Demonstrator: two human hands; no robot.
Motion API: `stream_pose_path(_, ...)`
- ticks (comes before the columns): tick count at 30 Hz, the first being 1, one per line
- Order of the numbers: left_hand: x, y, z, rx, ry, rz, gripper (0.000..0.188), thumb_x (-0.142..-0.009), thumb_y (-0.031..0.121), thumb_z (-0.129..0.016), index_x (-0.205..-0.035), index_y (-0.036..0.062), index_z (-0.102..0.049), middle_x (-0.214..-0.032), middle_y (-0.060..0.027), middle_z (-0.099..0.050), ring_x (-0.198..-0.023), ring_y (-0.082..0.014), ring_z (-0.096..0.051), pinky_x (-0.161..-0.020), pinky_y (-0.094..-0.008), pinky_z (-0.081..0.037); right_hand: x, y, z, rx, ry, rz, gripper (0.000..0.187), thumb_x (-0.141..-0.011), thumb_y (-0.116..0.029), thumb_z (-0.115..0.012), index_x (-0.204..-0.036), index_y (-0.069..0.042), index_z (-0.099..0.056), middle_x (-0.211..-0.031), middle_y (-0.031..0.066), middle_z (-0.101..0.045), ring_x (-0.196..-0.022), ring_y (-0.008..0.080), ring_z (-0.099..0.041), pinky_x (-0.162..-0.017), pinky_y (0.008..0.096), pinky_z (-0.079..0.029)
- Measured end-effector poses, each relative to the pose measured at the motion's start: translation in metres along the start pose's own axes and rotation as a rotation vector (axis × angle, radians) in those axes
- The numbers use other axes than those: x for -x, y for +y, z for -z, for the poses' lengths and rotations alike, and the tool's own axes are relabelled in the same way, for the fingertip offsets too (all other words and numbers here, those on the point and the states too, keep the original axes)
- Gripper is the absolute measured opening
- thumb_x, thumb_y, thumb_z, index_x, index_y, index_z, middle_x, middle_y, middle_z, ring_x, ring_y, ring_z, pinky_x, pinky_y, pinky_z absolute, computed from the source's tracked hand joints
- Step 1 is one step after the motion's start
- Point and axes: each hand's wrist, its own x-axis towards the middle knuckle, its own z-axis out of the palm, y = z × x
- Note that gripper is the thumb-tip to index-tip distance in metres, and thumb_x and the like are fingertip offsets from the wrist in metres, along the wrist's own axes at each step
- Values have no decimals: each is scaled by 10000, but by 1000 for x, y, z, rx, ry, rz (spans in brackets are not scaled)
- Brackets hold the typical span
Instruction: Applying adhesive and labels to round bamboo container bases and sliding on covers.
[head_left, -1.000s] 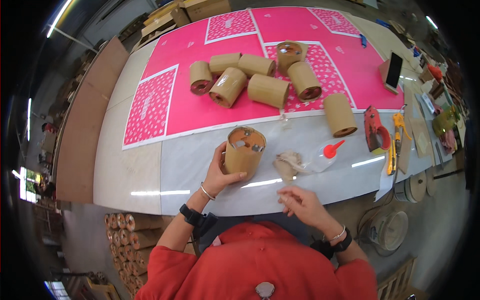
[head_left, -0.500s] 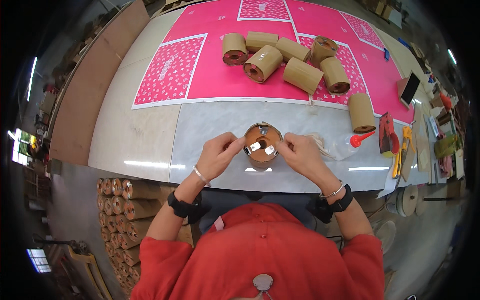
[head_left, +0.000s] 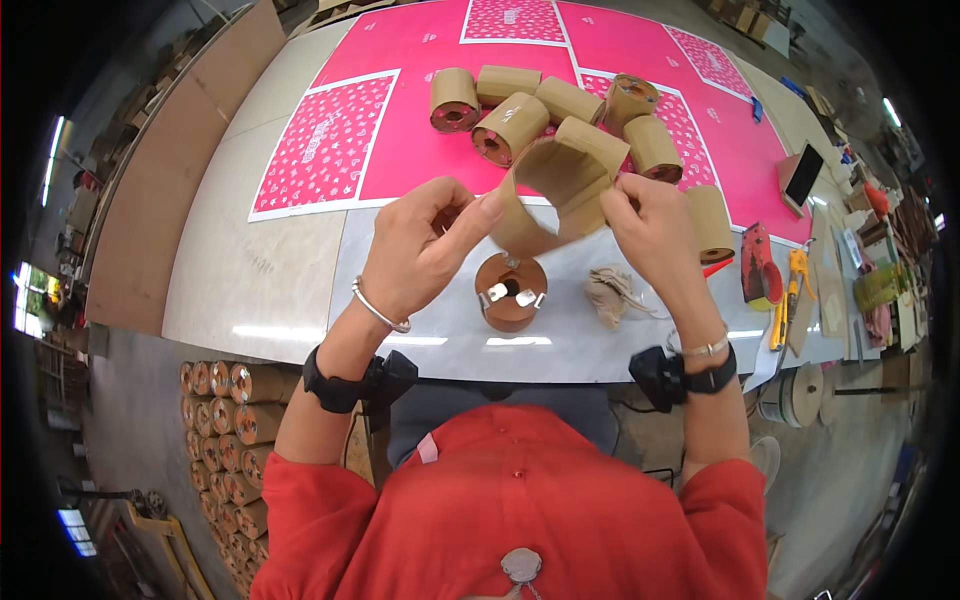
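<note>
Between my two hands, above the grey tabletop, is a hollow brown cardboard sleeve, tilted so that its open end and bare inside show. My left hand pinches its left rim between thumb and fingers. With fingers curled in, my right hand grips the opposite rim. Just below the sleeve, a round brown piece stands on the table, with a dark centre hole and white tabs on its top. A crumpled beige cloth bundle lies to its right.
Several brown cardboard rolls lie on the pink printed sheet beyond my hands. On the right are a red tool, a yellow-handled cutter and a propped phone. Many similar rolls are stacked at lower left.
Both hands have risen and moved away from me, lifting the cardboard sleeve off the round brown piece, which stays on the table. The view has shifted slightly.
</note>
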Motion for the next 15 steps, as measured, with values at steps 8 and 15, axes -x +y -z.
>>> stream_pose_path(8, 50, -96, -47, 146, -215, 54, 917, -668, 425, -815, -1338, -22, -376, -1275, -191, -493, -1171, -295, -508, -938, -385, -432, -26, 77, -55, 257, -110, -194, 363, -788, -307, -497, -674, 8, -638, -680, 227, -605, -687, 395, -608, -637, 472, -471)
stream_pose_path(15, 65, -105, -67, 182, -266, 96, 1071, -597, 393, -868, -1400, -5, -281, -1300, -206, -482, -1220, -318, -483, -1027, -374, -382, 20, 87, -50, 281, -32, -95, 364, -875, -352, -534, -927, -5, -632, -923, 200, -628, -860, 367, -593, -755, 455, -472)
